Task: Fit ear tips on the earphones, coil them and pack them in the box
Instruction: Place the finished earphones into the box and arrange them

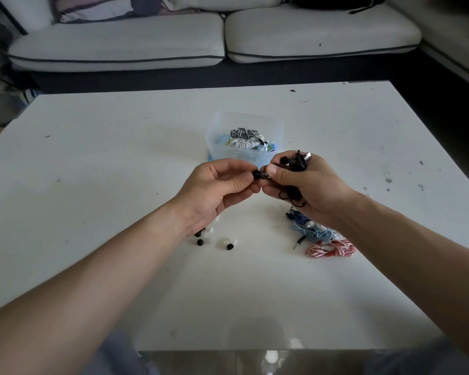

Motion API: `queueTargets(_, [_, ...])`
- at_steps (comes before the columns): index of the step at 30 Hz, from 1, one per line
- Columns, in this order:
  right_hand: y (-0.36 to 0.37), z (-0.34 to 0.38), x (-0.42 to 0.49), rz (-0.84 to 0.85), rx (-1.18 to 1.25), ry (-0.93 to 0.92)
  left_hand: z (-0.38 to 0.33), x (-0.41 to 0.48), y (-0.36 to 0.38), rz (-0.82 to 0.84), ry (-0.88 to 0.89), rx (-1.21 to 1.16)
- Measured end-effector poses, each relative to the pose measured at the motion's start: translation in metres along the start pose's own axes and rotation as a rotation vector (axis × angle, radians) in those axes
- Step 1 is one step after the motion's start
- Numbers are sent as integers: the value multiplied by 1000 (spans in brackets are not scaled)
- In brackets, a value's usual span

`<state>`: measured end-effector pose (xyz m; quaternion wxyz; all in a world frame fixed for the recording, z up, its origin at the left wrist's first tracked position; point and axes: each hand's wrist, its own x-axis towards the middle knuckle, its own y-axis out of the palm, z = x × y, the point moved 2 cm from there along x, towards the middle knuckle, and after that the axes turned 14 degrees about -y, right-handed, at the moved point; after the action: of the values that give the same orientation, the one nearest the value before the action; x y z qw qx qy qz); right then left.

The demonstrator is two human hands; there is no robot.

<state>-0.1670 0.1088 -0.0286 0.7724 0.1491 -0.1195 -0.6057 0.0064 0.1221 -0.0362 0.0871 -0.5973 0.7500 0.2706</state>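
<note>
Colours on the white table (119, 158)
Black ear tip (256, 174) + black earphones (293, 164); pale blue see-thru box (219, 136) w/ blk/white striped cord (243, 132); red/white striped cord (332, 250), lt blue cord (313, 234).

dim, flat light | glare near edge | wide-angle bowing

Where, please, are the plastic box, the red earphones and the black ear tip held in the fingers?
plastic box (236, 155), head view, its near wall.
red earphones (332, 249), head view, middle of the coil.
black ear tip (256, 174), head view, its rounded side.

Single head-worn wide view, forward and down, close over table (98, 163)
</note>
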Motion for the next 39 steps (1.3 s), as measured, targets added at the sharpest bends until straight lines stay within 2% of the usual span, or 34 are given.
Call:
queueTargets(5, [0,-2,-1,-18,54,20,0,0,2,3,11,2])
queueTargets(21, [-1,-1,0,23,-8,24,-4,-2,-1,-39,35,127])
queueTargets(39, [0,1,-1,105,44,78,-4,-5,2,93,-31,61])
